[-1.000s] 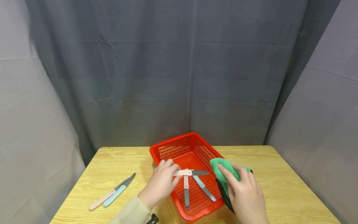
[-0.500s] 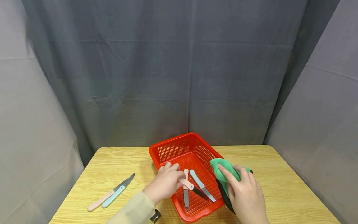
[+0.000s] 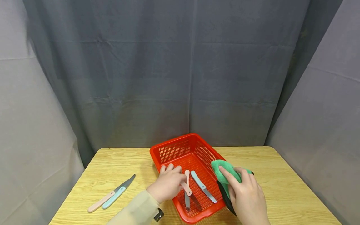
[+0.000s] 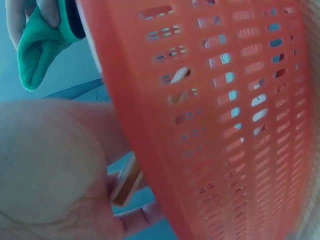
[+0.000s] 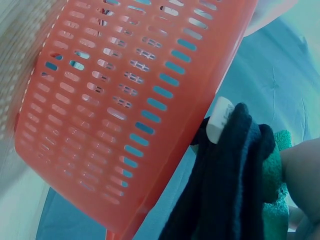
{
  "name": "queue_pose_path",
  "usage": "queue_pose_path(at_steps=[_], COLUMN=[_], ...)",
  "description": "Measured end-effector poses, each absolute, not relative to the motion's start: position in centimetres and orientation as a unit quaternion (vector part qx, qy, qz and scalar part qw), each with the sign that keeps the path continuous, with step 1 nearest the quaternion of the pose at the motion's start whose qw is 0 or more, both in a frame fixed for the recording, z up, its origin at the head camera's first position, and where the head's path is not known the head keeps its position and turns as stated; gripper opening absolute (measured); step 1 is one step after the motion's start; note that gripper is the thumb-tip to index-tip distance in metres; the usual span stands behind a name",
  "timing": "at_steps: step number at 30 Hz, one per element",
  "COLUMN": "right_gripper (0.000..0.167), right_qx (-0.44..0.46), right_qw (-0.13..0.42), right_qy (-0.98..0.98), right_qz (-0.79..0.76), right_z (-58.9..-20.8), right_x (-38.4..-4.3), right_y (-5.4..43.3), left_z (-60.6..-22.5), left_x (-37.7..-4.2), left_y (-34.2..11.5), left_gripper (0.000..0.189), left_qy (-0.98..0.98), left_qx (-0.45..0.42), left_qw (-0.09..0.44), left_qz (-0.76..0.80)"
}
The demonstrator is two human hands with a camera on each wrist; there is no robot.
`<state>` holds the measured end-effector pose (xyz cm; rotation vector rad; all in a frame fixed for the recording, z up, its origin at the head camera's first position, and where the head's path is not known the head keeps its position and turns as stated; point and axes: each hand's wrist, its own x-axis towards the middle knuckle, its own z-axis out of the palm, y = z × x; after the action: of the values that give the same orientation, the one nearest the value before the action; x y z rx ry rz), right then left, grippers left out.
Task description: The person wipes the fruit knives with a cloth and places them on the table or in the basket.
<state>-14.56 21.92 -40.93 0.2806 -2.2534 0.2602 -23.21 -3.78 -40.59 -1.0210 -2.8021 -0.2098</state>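
Over the near left part of the red plastic basket (image 3: 219, 154), my left hand (image 3: 168, 183) grips a knife by its pink handle (image 3: 187, 189), the dark blade slanting down into the basket. The butt of that handle (image 4: 127, 182) shows at the palm in the left wrist view. Inside the basket lie a light-blue-handled knife (image 3: 198, 180) and another pink-handled knife, its blade (image 3: 187, 200) partly hidden by the held one. At the basket's right rim, my right hand (image 3: 248, 197) holds a bunched green cloth (image 3: 223, 168) with black edging (image 5: 220, 190).
On the wooden table (image 3: 292, 187), left of the basket, a pink-handled knife (image 3: 101, 202) and a light-blue-handled knife (image 3: 113, 199) lie side by side, blades pointing away. A grey curtain (image 3: 140, 78) hangs behind the table, with pale cloth panels (image 3: 33, 125) at both sides.
My left hand has carried the pink-handled knife lower into the basket. Its blade has swung from pointing right to pointing toward the near end. The right hand and cloth have stayed put.
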Motion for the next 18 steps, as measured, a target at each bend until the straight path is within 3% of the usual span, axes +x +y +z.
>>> queue_pose_path(at_steps=[11,18], right_gripper=[0.072,0.073], right_qx=[0.110,0.112], right_qw=[0.410,0.414], right_qy=[-0.900,-0.897], right_qz=[0.103,0.103], right_z=[-40.80,-40.85], right_x=[-14.58,-14.61], right_y=[22.00,22.00], left_z=[-40.51,-40.47], left_x=[-23.47,-23.31], left_y=[-3.70,-4.17], left_gripper=[0.020,0.013], left_qy=[-0.945,-0.941], left_qx=[-0.313,-0.309], left_qw=[0.071,0.104], left_qz=[-0.064,-0.089])
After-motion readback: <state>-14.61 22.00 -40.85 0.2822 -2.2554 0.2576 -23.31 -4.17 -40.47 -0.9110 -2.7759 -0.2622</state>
